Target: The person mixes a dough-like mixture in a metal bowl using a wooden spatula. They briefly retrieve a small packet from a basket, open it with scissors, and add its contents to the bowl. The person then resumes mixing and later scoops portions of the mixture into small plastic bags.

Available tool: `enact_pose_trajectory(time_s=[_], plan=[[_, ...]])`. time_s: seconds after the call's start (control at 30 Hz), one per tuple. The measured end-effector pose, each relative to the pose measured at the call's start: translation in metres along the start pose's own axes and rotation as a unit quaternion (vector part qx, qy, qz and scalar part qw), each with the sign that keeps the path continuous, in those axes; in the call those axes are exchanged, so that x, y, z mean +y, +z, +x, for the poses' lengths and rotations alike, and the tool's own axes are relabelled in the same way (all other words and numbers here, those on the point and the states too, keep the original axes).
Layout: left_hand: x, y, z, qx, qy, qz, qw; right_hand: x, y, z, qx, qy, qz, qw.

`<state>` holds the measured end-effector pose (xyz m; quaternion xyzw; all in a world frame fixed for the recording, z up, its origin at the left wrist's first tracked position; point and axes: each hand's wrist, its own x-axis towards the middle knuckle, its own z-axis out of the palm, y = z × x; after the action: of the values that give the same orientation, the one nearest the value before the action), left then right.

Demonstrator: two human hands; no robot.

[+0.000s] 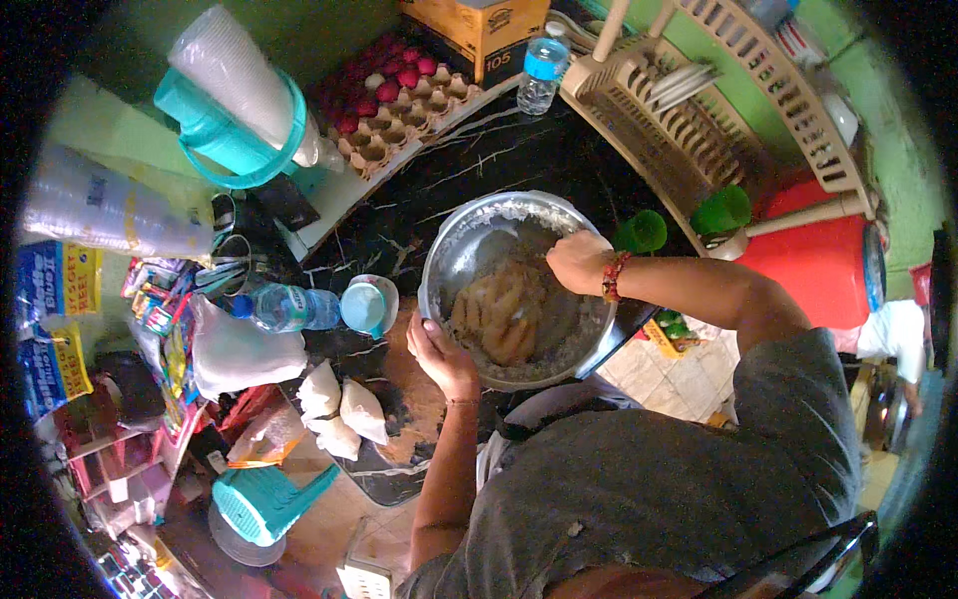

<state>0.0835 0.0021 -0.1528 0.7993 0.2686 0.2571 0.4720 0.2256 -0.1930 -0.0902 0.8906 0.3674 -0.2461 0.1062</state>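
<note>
A round metal bowl [432, 273] stands on the black marbled counter [479, 153], with a lump of brown dough [498, 318] inside and pale floury residue along its inner wall. My left hand [445, 359] grips the near left rim, thumb on top. My right hand [581, 262], with a red beaded bracelet at the wrist, is closed in a fist over the right side of the bowl, beside the dough; whether it holds anything is hidden. Left of the bowl is a light blue cup [364, 307] of white powder. Several tied bags of white powder [363, 410] lie nearer me.
Two plastic bottles [540, 75] [296, 307] stand or lie around the bowl. Behind are a cardboard egg tray [412, 108] and a beige dish rack [636, 150]. Green cups [642, 230] sit right, near my forearm. A red container [816, 254] is farther right.
</note>
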Motion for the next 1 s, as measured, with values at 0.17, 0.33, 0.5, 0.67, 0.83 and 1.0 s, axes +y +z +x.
enact_pose_trajectory(time_s=[0.17, 0.33, 0.5, 0.67, 0.83, 1.0], plan=[[0.0, 0.001, -0.001, 0.0, -0.034, -0.028, 0.999, 0.006, 0.007, 0.015, -0.021, 0.1, 0.072, 0.992], [0.004, 0.0, 0.002, 0.004, -0.028, -0.038, 0.999, 0.001, -0.006, 0.019, -0.056, 0.091, 0.101, 0.989], [0.001, 0.001, 0.001, -0.008, -0.048, -0.082, 0.995, 0.004, 0.001, 0.008, -0.034, 0.043, 0.089, 0.995], [0.008, -0.002, 0.002, -0.004, -0.067, -0.099, 0.993, 0.001, 0.011, 0.012, -0.001, 0.046, 0.116, 0.992], [0.009, 0.001, 0.0, 0.002, -0.04, -0.08, 0.996, 0.006, 0.022, 0.018, 0.002, 0.081, 0.133, 0.988], [0.008, 0.002, 0.0, 0.001, -0.044, -0.085, 0.995, -0.003, 0.02, 0.013, 0.048, 0.016, 0.105, 0.993]])
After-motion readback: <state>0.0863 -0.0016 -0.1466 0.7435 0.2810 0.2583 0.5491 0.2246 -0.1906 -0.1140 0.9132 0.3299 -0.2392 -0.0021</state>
